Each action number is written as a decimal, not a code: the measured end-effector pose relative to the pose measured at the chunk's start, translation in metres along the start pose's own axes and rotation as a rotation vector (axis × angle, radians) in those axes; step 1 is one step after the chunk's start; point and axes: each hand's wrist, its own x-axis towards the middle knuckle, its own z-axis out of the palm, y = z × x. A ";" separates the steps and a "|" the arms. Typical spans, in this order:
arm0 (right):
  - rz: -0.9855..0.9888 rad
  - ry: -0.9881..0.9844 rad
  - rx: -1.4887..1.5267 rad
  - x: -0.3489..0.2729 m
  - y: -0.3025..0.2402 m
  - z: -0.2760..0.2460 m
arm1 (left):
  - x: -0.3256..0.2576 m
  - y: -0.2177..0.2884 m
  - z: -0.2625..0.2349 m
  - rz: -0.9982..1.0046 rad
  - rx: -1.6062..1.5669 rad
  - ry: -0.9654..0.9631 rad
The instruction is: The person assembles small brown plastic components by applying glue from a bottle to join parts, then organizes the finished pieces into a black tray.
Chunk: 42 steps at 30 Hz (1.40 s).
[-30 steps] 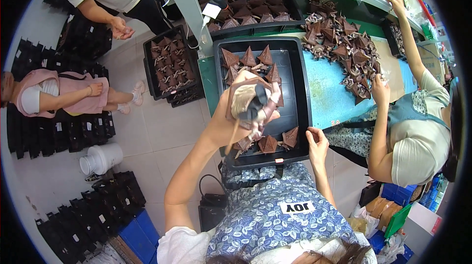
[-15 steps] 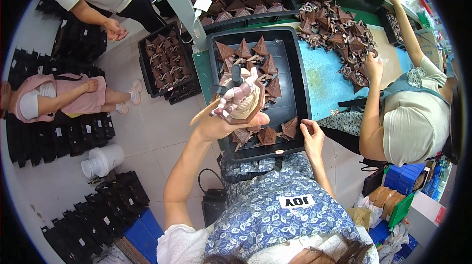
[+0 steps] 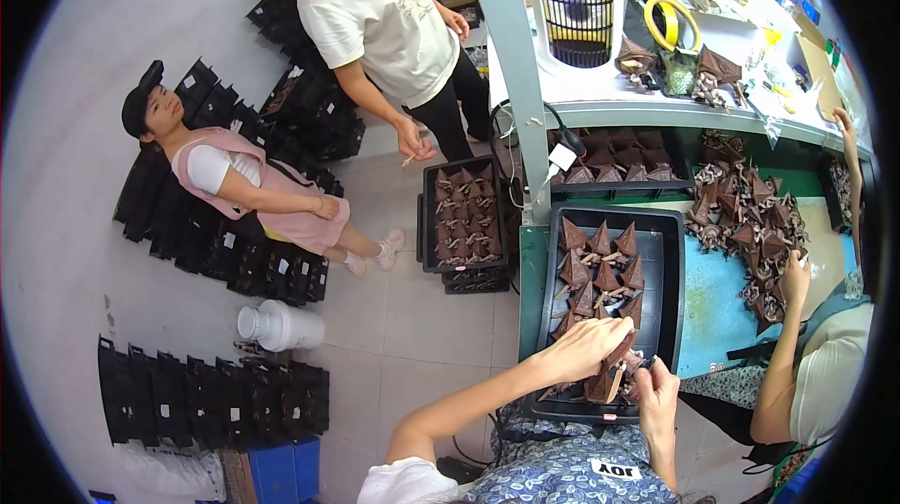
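Over the near end of a black tray (image 3: 671,302), my left hand (image 3: 586,352) is closed around a small figurine (image 3: 619,368) with a brown, faceted pointed top and paler limbs. My right hand (image 3: 659,390) is closed at the figurine's other side, its thumb and fingers pinching the pale and dark parts there. Exactly which part it grips is too small to tell. In the tray stand rows of similar brown pointed figurines (image 3: 600,270), their tips upward, filling its left side. My hands cover some of the nearest ones.
A second black tray of brown pieces (image 3: 623,166) sits beyond mine. Right of it, a heap of figurines (image 3: 750,232) lies on a blue mat (image 3: 703,316), where a co-worker's hand (image 3: 795,281) works. Two people stand at left, near stacked trays (image 3: 466,213) and a white bucket (image 3: 281,324).
My left hand has turned over and lowered the figurine towards the tray's near end. My right hand has left the tray's rim and come to the figurine. The view has swung left.
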 end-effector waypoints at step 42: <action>0.250 0.356 0.683 0.085 0.146 -0.003 | 0.038 -0.079 0.066 -0.568 0.076 0.171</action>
